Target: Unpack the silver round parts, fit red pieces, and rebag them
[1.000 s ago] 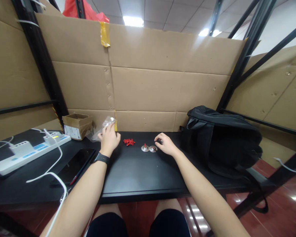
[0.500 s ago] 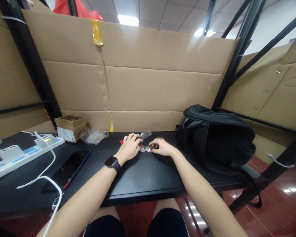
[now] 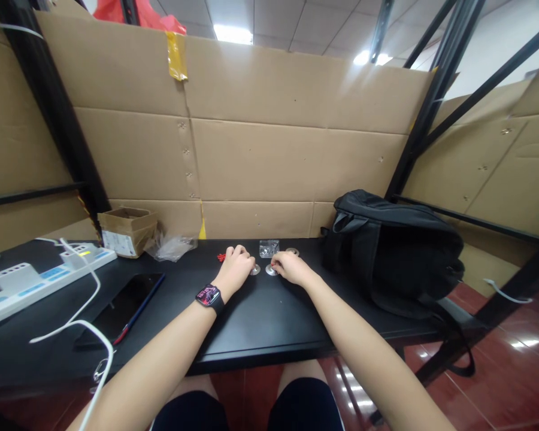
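Observation:
On the black tabletop, my left hand [image 3: 236, 268] has its fingers curled down at a small clear round disc [image 3: 255, 270], which looks like a suction cup. Close by on the right, my right hand [image 3: 290, 266] pinches a second clear disc [image 3: 270, 271] with a red bit at its centre. Both discs lie on the table, a small gap apart, and fingers partly cover them. Some small red pieces [image 3: 221, 258] lie left of my left hand. Behind the hands are a small clear packet [image 3: 269, 249] and another round clear piece [image 3: 293, 251].
To the right lies a black backpack [image 3: 395, 251]. A phone [image 3: 121, 308], a white power strip [image 3: 49, 284] with cables, a small cardboard box [image 3: 128, 233] and a crumpled plastic bag [image 3: 173, 246] occupy the left. A cardboard wall [image 3: 260, 161] closes off the back.
The two discs have moved slightly apart, my left hand shifting a little left. The clear packet behind now lies flatter and in fuller view. The watch screen has lit up.

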A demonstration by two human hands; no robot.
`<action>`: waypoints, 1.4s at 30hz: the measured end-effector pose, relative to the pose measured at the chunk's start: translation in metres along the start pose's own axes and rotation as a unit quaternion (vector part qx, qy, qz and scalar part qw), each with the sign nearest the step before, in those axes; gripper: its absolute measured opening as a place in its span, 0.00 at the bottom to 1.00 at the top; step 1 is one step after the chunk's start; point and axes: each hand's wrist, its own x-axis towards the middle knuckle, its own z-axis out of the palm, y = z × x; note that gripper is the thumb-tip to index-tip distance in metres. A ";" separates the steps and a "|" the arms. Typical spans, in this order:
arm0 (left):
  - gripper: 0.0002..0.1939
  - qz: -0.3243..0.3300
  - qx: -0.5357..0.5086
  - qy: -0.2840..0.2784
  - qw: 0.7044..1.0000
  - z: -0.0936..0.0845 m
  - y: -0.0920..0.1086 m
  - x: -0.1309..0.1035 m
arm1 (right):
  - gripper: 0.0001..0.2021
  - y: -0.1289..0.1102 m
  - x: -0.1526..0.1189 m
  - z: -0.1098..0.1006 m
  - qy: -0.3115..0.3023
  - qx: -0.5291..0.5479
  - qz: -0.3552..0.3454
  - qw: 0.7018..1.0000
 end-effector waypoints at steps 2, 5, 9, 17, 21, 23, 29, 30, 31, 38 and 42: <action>0.10 -0.022 0.013 0.004 1.000 -0.002 0.000 -0.001 | 0.06 -0.003 -0.002 -0.006 0.012 -0.018 0.008 1.000; 0.11 -0.029 0.024 0.035 0.999 -0.007 0.003 -0.003 | 0.04 -0.010 -0.002 -0.022 0.096 0.017 -0.008 0.995; 0.12 -0.023 0.022 0.086 0.996 -0.020 0.013 -0.003 | 0.07 -0.026 0.002 -0.038 0.309 0.125 0.036 0.942; 0.13 -0.203 -0.126 0.181 0.954 -0.036 0.007 0.002 | 0.02 -0.023 0.003 -0.020 0.138 0.069 -0.015 0.988; 0.12 -0.277 -0.294 0.170 0.899 -0.019 -0.011 0.005 | 0.04 -0.031 0.004 -0.022 0.195 0.157 0.010 0.968; 0.13 -0.271 -0.389 0.162 0.865 -0.010 -0.013 0.007 | 0.05 -0.041 0.005 -0.023 0.228 0.191 0.011 0.955; 0.16 -0.216 -0.576 0.118 0.779 -0.006 0.004 0.009 | 0.06 -0.063 0.009 -0.013 0.298 0.235 0.001 0.925; 0.17 -0.212 -0.596 0.110 0.767 -0.008 0.007 0.008 | 0.07 -0.063 0.010 -0.011 0.291 0.258 0.004 0.921; 0.17 -0.208 -0.613 0.102 0.755 -0.009 0.009 0.007 | 0.07 -0.062 0.010 -0.009 0.274 0.292 0.010 0.916; 0.16 -0.232 -0.591 0.089 0.768 -0.008 0.007 0.006 | 0.15 -0.052 0.012 -0.005 0.152 0.510 0.089 0.842; 0.12 -0.231 -0.476 0.150 0.835 -0.011 0.008 0.009 | 0.18 -0.049 0.011 -0.009 0.155 0.511 0.085 0.841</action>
